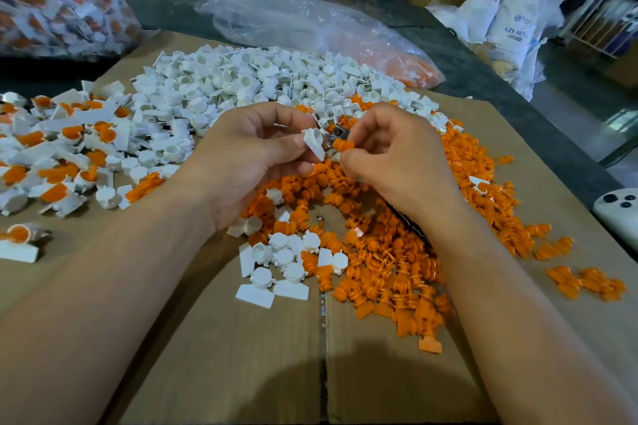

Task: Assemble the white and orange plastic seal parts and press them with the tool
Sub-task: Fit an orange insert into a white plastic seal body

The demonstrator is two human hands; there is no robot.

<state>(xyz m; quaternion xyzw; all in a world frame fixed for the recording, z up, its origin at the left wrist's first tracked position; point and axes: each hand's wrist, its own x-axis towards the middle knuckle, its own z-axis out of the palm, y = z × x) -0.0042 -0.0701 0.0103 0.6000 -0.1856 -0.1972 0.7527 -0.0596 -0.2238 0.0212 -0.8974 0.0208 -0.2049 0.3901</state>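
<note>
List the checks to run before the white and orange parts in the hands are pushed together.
1. Left hand pinches white seal part: ok.
2. Right hand pinches orange seal part: ok.
3. Orange part seated in white part: not ok, not yet joined.
4. Metal tool close by: ok, just behind the parts.
5. Parts aligned for insertion: cannot tell, partly hidden.

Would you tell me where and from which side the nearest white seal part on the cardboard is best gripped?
Probably its flat tab, approached from the near side: on the nearest white part the tab points toward the person with bare cardboard in front, whereas its round cup is crowded by other white parts behind.
</note>
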